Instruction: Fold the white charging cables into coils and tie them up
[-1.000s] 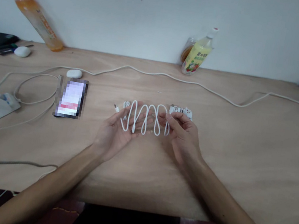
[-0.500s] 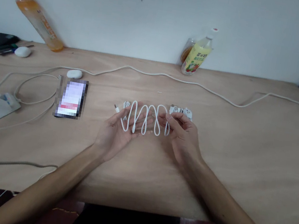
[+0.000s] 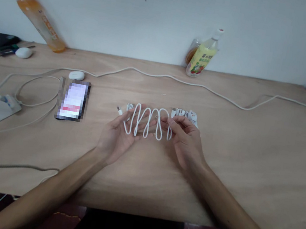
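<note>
Behind a long wooden tabletop point(image 3: 261, 169) rises a pale wall point(image 3: 101, 6), and from where I stand I see a person's two bare hands near the middle of the wood. A white cable point(image 3: 144, 136) runs between them in a row of tall, narrow loops. The left hand point(image 3: 115, 135) is palm up and half open, fingers spread beneath the loops, its thumb holding the cable's left end. A white plug point(image 3: 120, 112) with a metal tip pokes out beyond that thumb. The right hand point(image 3: 189, 142) is closed more tightly, thumb and forefinger pinching the cable's right end. Behind its knuckles shows a tangle of white leads point(image 3: 192, 116), partly hidden; I can't tell whether it rests on the wood or in the fingers. A smaller white bundle point(image 3: 130, 107) peeks out behind the left hand.

Off to the left lies a phone point(image 3: 73, 99) with a lit screen, a small white case point(image 3: 76, 75) just beyond it. A long white cord point(image 3: 165, 76) winds across the back. By the wall stand an orange bottle point(image 3: 40, 23) and a yellow-labelled bottle point(image 3: 202, 58), well apart.
</note>
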Demonstrator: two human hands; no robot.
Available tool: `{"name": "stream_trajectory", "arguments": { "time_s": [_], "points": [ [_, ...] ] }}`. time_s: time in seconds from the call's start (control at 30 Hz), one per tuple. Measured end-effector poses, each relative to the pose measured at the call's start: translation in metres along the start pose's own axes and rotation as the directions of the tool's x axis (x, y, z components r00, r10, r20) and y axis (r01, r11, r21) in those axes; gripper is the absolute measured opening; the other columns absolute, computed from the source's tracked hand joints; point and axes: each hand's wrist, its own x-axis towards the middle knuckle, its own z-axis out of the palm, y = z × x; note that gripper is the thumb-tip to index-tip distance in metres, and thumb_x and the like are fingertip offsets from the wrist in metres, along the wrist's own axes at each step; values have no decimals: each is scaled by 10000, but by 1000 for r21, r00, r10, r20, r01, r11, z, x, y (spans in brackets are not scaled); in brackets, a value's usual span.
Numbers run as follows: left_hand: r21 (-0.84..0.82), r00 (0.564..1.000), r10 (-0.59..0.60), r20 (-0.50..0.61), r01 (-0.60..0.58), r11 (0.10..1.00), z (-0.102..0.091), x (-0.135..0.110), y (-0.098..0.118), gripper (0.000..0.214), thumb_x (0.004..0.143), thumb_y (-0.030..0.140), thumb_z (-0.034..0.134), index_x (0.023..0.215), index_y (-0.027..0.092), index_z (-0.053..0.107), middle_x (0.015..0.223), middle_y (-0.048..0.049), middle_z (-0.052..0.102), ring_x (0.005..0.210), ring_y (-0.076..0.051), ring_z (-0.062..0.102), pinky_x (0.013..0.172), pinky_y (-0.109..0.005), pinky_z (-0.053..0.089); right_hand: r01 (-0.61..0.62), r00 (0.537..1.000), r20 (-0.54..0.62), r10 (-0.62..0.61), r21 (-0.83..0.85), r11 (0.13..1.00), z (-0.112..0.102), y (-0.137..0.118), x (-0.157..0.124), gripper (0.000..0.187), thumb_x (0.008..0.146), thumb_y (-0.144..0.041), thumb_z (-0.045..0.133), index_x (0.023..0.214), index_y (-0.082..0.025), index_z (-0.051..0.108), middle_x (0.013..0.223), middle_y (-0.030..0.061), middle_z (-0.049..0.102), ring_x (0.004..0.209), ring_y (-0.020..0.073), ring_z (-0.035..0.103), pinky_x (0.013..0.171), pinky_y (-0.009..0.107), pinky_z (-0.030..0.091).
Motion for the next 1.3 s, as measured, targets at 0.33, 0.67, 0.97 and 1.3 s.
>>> {"name": "stream_trajectory", "arguments": {
  "time_s": [0.33, 0.67, 0.97, 1.3],
  "points": [
    [-14, 1000, 12, -22, -12, 1000, 3, -2, 1, 468, 1152, 253, 418, 1556, 185, 645, 1370, -143, 806, 1339, -366, 748, 1218, -607, 535, 12, 1000, 6, -12, -2, 1000, -1, 1, 1, 385, 681, -472, 1052, 823, -261, 763, 931, 3, 870, 908, 214, 841, 985, 406, 682],
    [-17, 1000, 13, 14, -13, 1000, -3, 1, 0, 431, 1150, 271, 429, 1474, 198, 705, 1374, -132, 804, 1317, -354, 762, 1186, -576, 567, 4, 1000, 8, -4, 16, 1000, 0, 0, 0, 395, 664, -469, 1061, 818, -255, 768, 926, 1, 875, 900, 195, 846, 984, 365, 687],
    [7, 1000, -9, 3, 9, 1000, -2, 1, -1, 394, 1139, 256, 442, 1329, 160, 774, 1334, -142, 820, 1348, -362, 742, 1186, -572, 566, 17, 1000, 16, -18, 23, 1000, -1, 1, 1, 366, 696, -448, 1047, 832, -253, 768, 926, 2, 870, 911, 203, 849, 1028, 401, 686],
    [16, 1000, -12, 17, 11, 1000, -5, 3, -1, 361, 1113, 262, 483, 1261, 156, 795, 1342, -160, 818, 1381, -382, 719, 1190, -608, 560, 27, 999, 29, -29, 39, 999, 0, 0, 0, 370, 700, -463, 1047, 828, -253, 770, 931, 1, 871, 899, 197, 846, 1035, 408, 687]
  ]
}}
